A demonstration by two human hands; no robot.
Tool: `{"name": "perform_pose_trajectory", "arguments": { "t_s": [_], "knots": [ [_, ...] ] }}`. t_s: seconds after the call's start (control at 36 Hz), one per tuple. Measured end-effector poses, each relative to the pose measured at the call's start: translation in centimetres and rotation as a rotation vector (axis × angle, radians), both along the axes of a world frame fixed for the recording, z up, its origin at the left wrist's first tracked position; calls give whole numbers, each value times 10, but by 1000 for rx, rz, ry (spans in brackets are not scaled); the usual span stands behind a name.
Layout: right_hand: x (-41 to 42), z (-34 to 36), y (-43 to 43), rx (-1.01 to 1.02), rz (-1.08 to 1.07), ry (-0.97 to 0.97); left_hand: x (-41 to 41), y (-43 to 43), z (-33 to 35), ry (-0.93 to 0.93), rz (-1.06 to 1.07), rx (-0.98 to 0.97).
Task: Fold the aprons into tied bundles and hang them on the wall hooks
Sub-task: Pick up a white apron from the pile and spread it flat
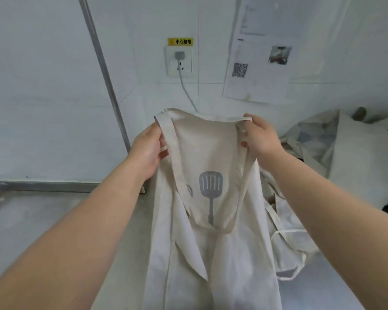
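While we hold the apron up by its top corners above the tabletop, left hand and right hand each in a pinching grip, it hangs unfolded — folding, tying and hanging all remain, and more aprons wait in a heap.

The apron is matt, off-white woven cloth, softly creased, with a flat grey spatula print; its neck strap is the same cloth; the table at 8 o'clock is brushed metal, dull and smudged; the wall is smooth, faintly glossy white panel; the notice at 1 o'clock is thin printed paper; the socket is glossy plastic.
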State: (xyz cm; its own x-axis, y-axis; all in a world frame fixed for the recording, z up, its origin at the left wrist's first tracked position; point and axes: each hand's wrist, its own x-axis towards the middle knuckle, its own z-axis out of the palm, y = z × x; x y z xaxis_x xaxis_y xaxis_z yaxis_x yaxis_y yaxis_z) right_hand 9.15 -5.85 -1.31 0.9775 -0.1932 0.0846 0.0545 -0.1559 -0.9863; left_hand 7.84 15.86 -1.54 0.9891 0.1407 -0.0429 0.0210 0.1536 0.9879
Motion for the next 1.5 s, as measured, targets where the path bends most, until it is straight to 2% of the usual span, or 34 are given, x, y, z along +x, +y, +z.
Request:
{"name": "perform_pose_trajectory", "arguments": {
  "t_s": [0.17, 0.22, 0.31, 0.39, 0.58, 0.69, 0.86, 0.97, 1.03, 1.08, 1.17, 1.22, 1.28, 1.31, 1.36, 1.42, 1.5],
  "knots": [
    [69, -6, -12, -38, 101, 6, 66, -12, -8, -12, 64, -37],
    [91, -24, -17, -163, 166, 88, 90, -11, -34, 50, 37, 47],
    [101, -59, -23, -432, 227, 314, 97, 0, -83, 223, 13, 323],
    [114, -107, -22, -542, 275, 446, 95, 9, -131, 357, 1, 527],
    [118, -150, -9, -802, 349, 565, 97, 7, -173, 418, -92, 617],
    [110, -174, -8, -836, 402, 675, 99, 0, -196, 451, -247, 653],
    [94, -199, -19, -1065, 733, 770, 98, -11, -225, 453, -486, 830],
    [104, -207, -20, -1237, 727, 597, 106, -16, -235, 443, -544, 846],
    [114, -208, -21, -1195, 662, 514, 111, -20, -239, 439, -592, 889],
    [129, -205, -21, -1045, 531, 513, 117, -22, -241, 423, -614, 961],
    [155, -195, -20, -877, 363, 513, 134, -20, -243, 350, -498, 1014],
    [172, -185, -18, -795, 286, 484, 151, -18, -238, 283, -320, 947],
    [192, -177, -19, -655, 143, 360, 172, -17, -226, 226, -170, 833],
    [199, -172, -18, -554, 87, 280, 181, -16, -217, 192, -144, 780],
    [209, -164, -16, -359, 115, 186, 197, -15, -202, 124, -131, 698],
    [210, -161, -14, -373, 221, 190, 204, -15, -195, 109, -100, 656],
    [195, -170, -10, -545, 315, 250, 192, -17, -201, 212, -137, 791]
  ]
}}
